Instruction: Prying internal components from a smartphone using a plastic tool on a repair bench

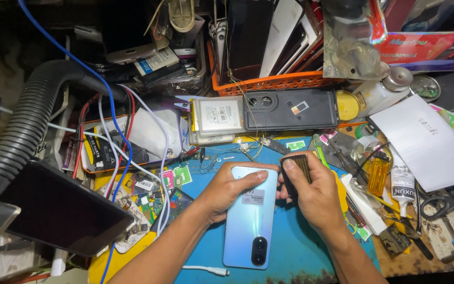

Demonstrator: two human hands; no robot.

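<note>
A light blue smartphone (248, 223) lies back-up on a blue work mat (290, 247), its camera end toward me. My left hand (229, 189) grips the phone's far end, thumb across the top of the back cover. My right hand (313, 192) holds a small black ribbed tool (296, 167), pinched between thumb and fingers, just beside the phone's upper right corner.
A dark phone back cover (290, 109) and a silver battery (218, 117) lie beyond the mat. An orange basket (269, 81) of phone parts stands behind. A black corrugated hose (24, 121) runs at left above a dark tablet (61, 210). Glue tube (403, 184), scissors (437, 205) and white paper (426, 142) sit at right.
</note>
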